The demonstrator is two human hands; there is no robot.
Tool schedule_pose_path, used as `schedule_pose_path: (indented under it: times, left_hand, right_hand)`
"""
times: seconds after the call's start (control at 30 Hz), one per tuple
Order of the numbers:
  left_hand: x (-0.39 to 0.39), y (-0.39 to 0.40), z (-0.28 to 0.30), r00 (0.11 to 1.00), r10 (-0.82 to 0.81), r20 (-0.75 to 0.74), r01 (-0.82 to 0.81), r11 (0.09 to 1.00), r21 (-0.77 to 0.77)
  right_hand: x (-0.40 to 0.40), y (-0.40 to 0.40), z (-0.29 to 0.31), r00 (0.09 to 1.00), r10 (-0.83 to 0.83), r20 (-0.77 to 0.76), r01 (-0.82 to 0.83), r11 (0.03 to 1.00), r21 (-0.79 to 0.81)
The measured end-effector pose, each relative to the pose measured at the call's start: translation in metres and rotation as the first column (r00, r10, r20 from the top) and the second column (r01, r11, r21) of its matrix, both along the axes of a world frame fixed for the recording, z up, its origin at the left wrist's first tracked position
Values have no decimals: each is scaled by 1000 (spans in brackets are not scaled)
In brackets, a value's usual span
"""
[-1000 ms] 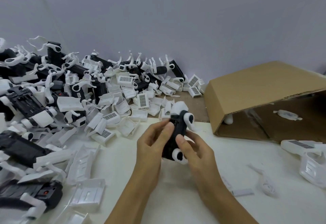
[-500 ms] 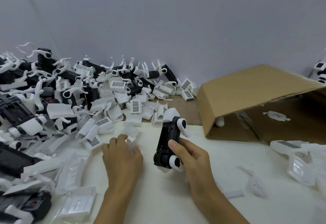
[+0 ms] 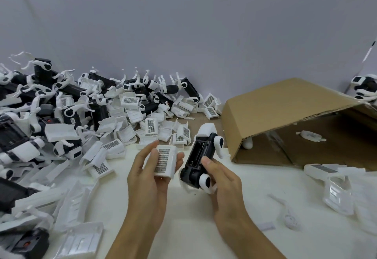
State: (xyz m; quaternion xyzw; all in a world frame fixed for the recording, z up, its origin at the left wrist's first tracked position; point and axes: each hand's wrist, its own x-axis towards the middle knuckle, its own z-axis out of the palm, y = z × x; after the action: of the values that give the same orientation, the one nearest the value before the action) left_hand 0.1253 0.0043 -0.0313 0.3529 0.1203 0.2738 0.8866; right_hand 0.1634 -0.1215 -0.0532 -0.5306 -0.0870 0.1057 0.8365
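Head view. Left hand (image 3: pixel 146 179) grips a white cover (image 3: pixel 165 161) between thumb and fingers, just above the table (image 3: pixel 183 228), grille side up. Right hand (image 3: pixel 222 183) clasps the black body (image 3: pixel 196 152) beside it, tilted, open bay facing up. The 2 parts are near but apart.

Risks, as judged:
- A skewed approach could bend or snap the cover's edges.
- Smooth moulded plastic could slip from a light pinch.
- The body's white limbs could snag the cover.

Cover: hard matte shell, rounded corners, rectangular patch of fine perforations. Body: boxy, ribbed inside, rounded white joints with black discs. Pile of like parts (image 3: pixel 81 116) lies left, cardboard box (image 3: pixel 285 103) right.
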Motion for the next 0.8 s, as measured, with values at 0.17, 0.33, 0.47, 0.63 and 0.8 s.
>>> schedule_pose_path:
  times: [0.17, 0.33, 0.47, 0.63, 0.8]
  left_hand:
    - [-1, 0, -3, 990, -138, 32, 130, 972, 195]
    - [-4, -2, -9, 994, -49, -98, 95, 831, 549]
    - [-3, 1, -14, 990, 26, -142, 77, 736, 673]
    - [-3, -1, -12, 999, -27, -47, 47, 851, 523]
    - [-7, -7, -6, 999, -22, 41, -4, 834, 552]
  right_hand:
    - [3, 0, -2, 997, 60, 48, -60, 998, 0]
    - [5, 0, -7, 996, 63, 70, -60, 997, -44]
    - [5, 0, -7, 995, 65, 70, -62, 997, -39]
    - [5, -1, -6, 997, 57, 60, -56, 998, -21]
    - [5, -1, -5, 996, 58, 70, -57, 998, -28]
